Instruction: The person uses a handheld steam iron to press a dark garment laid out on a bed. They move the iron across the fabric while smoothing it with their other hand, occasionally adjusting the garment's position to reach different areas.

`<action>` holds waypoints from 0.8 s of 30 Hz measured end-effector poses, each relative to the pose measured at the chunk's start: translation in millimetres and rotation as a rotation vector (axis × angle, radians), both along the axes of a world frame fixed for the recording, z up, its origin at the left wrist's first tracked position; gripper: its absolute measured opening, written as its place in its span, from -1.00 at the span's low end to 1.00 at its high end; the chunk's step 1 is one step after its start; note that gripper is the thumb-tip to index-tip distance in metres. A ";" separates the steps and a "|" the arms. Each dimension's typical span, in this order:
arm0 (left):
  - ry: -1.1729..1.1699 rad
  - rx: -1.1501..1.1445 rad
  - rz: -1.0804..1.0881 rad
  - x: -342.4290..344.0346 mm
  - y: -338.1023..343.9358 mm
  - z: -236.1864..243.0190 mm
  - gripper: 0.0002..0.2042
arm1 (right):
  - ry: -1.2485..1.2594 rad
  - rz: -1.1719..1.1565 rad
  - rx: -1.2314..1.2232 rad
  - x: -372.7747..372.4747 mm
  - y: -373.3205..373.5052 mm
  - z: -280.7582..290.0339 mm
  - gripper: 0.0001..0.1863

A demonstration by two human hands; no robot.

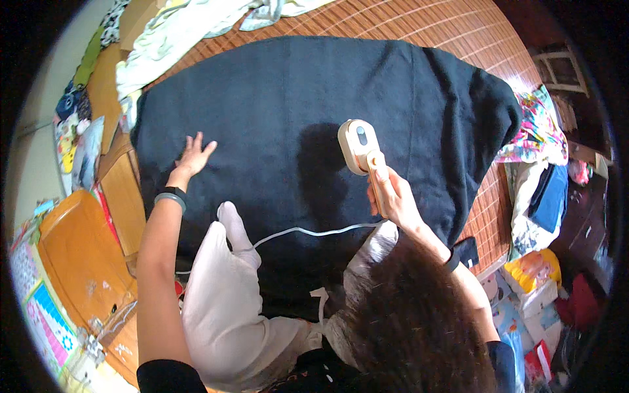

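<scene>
A large black cloth (262, 98) lies spread over a woven wooden-slat mat (478, 23). My left hand (192, 159) rests open on its left part, fingers spread. My right hand (392, 193) is closed around the handle of a cream and gold hand-held iron (356, 144), raised over the middle of the cloth and casting a dark shadow beside it. A white cord (308, 230) runs leftward from below that hand across my outstretched left leg (219, 275).
Pale folded cloths (157, 39) lie along the back left. A wooden chair-like piece (78, 255) and piled items stand at the left. Floral fabric (537, 131), folded clothes (537, 203) and bagged goods (531, 275) crowd the right side, by dark furniture (583, 229).
</scene>
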State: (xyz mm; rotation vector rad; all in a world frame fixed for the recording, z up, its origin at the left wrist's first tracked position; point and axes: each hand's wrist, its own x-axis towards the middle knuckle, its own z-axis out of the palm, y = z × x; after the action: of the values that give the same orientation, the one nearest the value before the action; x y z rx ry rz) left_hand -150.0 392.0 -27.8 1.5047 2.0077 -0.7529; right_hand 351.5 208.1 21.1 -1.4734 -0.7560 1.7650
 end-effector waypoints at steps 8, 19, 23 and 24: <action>-0.136 -0.060 -0.141 18.8 -64.3 66.7 -0.18 | 0.029 -0.175 0.037 5.3 33.3 -1.1 -0.50; -0.227 0.054 0.301 31.2 -165.8 -15.8 0.00 | -0.086 -0.240 0.119 -10.9 21.6 -16.4 -0.47; -0.158 0.051 0.279 35.3 -179.0 -33.9 0.11 | -0.102 -0.229 0.084 6.8 18.3 -12.5 -0.49; -0.172 0.051 0.279 34.6 -179.3 -36.5 0.15 | -0.124 -0.231 0.077 10.4 18.0 -12.3 -0.49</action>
State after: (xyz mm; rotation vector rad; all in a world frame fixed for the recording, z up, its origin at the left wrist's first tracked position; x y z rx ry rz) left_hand -115.4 212.6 -64.3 1.2341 2.0599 -0.4465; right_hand 361.9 226.1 8.8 -1.5620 -0.6782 1.4686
